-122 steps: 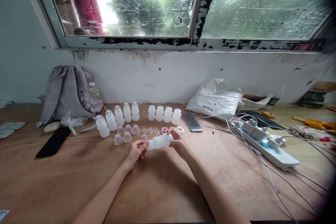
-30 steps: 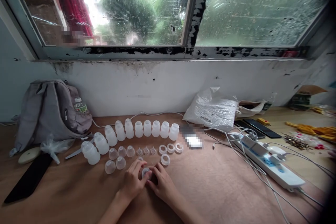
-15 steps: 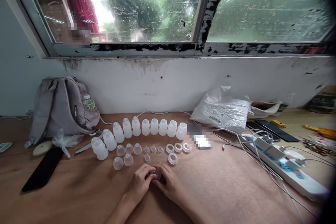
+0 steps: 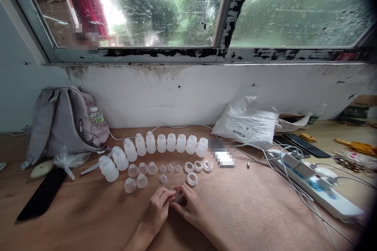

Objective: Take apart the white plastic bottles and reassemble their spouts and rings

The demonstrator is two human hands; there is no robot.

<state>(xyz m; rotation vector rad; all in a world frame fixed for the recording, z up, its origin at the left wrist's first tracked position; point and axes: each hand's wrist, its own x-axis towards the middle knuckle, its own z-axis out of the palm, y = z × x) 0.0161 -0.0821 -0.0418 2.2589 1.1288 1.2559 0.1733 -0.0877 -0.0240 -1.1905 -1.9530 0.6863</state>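
A: What is nearest?

B: The left hand (image 4: 159, 208) and the right hand (image 4: 189, 206), fingertips drawn narrowly together on a small translucent piece (image 4: 177, 197). It sits between them, low over the tabletop (image 4: 250, 204); I can't tell whether it touches.

A: One part or two?

B: I can't tell. Fingers cover most of it.

A: And just beyond?

B: A loose white ring (image 4: 192, 179) lies near the right fingers, with three more behind it. To their left are four clear nipple-like parts (image 4: 163, 179), then five domed caps (image 4: 141, 180).

A: What is different from a few seconds ago?

B: The white bottle is out of the hands, and the open-topped bottles (image 4: 181, 143) now number five rather than four, upright in the back row beside five dome-topped bottles (image 4: 120, 159).

A: Meaning?

B: I judge that the handwork is now on a small fitting rather than a bottle body.

A: Farthest off?

B: The backpack (image 4: 61, 117) against the wall, and the window (image 4: 171, 11) above.
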